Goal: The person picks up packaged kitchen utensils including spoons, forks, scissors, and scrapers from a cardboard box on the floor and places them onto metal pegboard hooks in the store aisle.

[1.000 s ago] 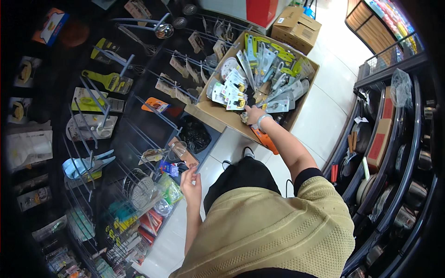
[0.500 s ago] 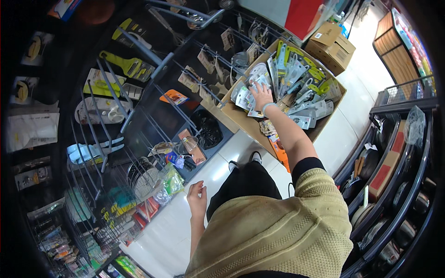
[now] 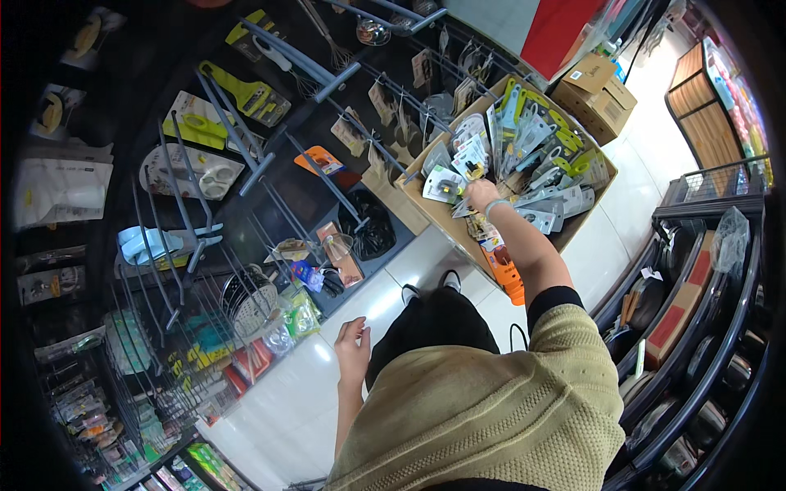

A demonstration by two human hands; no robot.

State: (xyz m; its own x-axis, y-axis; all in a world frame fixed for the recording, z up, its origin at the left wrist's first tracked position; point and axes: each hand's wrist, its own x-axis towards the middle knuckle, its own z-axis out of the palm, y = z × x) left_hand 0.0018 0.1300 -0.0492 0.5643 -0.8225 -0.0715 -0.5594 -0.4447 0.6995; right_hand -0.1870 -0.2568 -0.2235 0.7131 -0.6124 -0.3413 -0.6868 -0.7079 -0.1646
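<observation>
My right hand [image 3: 481, 195] reaches into a cardboard box [image 3: 455, 222] of packaged kitchen tools. Its fingers are curled in among the cards at the box's near left; what they pinch, if anything, is hidden. Just left of the fingers lies a carded package [image 3: 443, 185] with green and yellow on it. White carded packages [image 3: 471, 155] stand above the hand. Below the wrist, an orange package [image 3: 501, 263] leans at the near edge of the box. My left hand [image 3: 353, 347] hangs by my side over the floor, empty, its fingers loosely bent and apart.
Wire hooks [image 3: 254, 176] jut out from the display rack on the left. A black plastic bag [image 3: 370, 222] sits on the rack's base. Behind the big box stands a closed carton [image 3: 596, 96]. On the right, a dark shelf rack [image 3: 696, 327] holds pans.
My right hand has gone from spread fingers over the cards to curled fingers nearer the box's front edge. The view has shifted slightly. My left hand stays hanging.
</observation>
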